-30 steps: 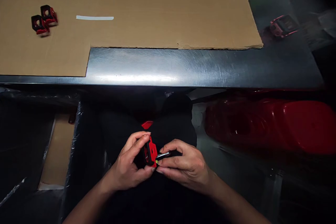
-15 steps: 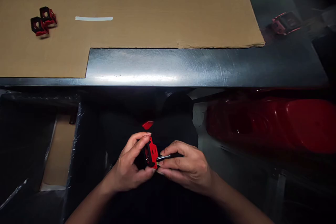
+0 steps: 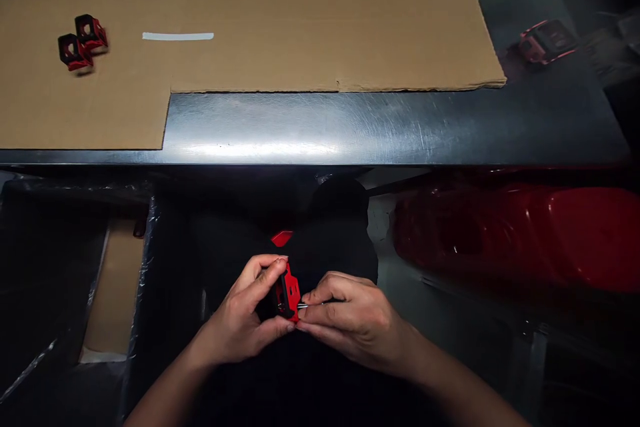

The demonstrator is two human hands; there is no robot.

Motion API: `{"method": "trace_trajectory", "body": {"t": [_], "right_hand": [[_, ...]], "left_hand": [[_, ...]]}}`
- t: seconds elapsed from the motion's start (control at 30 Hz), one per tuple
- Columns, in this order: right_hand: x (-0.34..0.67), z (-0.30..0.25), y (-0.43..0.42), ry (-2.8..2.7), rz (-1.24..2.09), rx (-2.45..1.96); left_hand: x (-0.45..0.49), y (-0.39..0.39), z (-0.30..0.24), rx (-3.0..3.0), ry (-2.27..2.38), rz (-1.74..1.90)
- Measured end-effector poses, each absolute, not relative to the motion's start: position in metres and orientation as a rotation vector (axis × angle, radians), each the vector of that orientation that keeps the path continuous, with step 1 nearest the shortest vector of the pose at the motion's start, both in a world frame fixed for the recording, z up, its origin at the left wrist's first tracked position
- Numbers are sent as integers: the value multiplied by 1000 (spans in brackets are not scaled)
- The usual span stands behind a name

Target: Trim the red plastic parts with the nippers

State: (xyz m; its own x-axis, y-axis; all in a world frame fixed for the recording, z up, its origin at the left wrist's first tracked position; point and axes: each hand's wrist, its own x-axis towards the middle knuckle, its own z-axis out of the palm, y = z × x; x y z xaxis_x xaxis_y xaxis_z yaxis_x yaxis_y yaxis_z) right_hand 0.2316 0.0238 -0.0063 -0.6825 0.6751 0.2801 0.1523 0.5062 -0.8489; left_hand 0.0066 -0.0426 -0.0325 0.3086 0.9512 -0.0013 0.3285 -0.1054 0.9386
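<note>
My left hand [image 3: 245, 320] pinches a small red and black plastic part [image 3: 289, 292] between thumb and fingers, low in the middle of the view below the table's edge. My right hand [image 3: 353, 320] is closed on a thin metal pin [image 3: 306, 305] whose tip meets the part's right side. A red piece [image 3: 281, 237] lies just above the hands on dark cloth. Two more red and black parts [image 3: 81, 41] stand on the cardboard sheet [image 3: 310, 20] at the far left.
A steel table [image 3: 350, 127] runs across the view, mostly covered by the cardboard with two white tape strips [image 3: 178, 36]. Another red part [image 3: 545, 41] lies at the far right. A glossy red container [image 3: 525, 233] sits under the table on the right, a plastic-lined box [image 3: 113, 287] on the left.
The right hand has pushed the pin further toward the part, so less of it shows. The left hand and the part have barely shifted.
</note>
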Motion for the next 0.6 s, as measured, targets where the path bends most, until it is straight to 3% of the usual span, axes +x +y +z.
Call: {"method": "trace_trajectory", "body": {"t": [0.3, 0.6], "right_hand": [[227, -7, 15, -2024, 1084, -742], [227, -9, 19, -1815, 1059, -888]], "left_hand": [[6, -45, -35, 1488, 1232, 867], [14, -49, -39, 976, 978, 1249]]}}
